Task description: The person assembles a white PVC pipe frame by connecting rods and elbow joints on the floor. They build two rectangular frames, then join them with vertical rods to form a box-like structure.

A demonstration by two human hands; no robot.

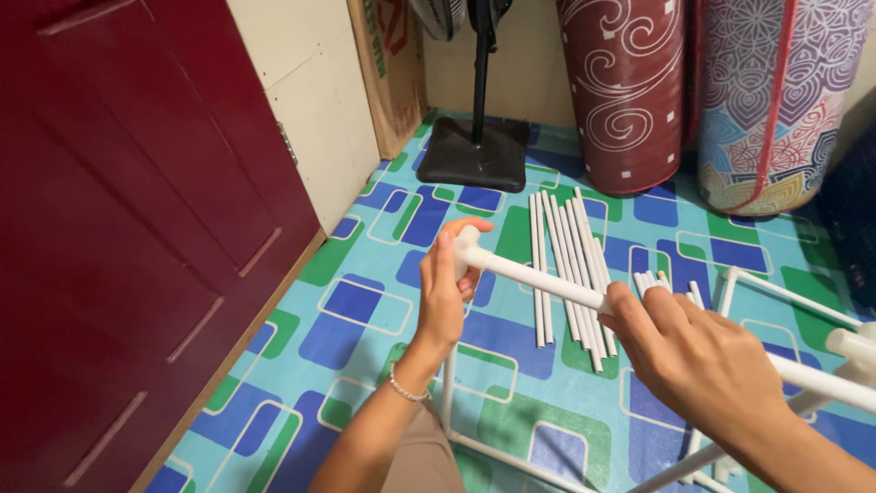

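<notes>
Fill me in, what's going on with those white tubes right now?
A person holds one white tube level in both hands. The left hand cups a white fitting on the tube's far end; the right hand grips the tube nearer the middle. More loose tubes lie in a bundle on the patterned mat, and a partly built white frame sits to the right. A fan stand and two rolled mats stand behind.
</notes>
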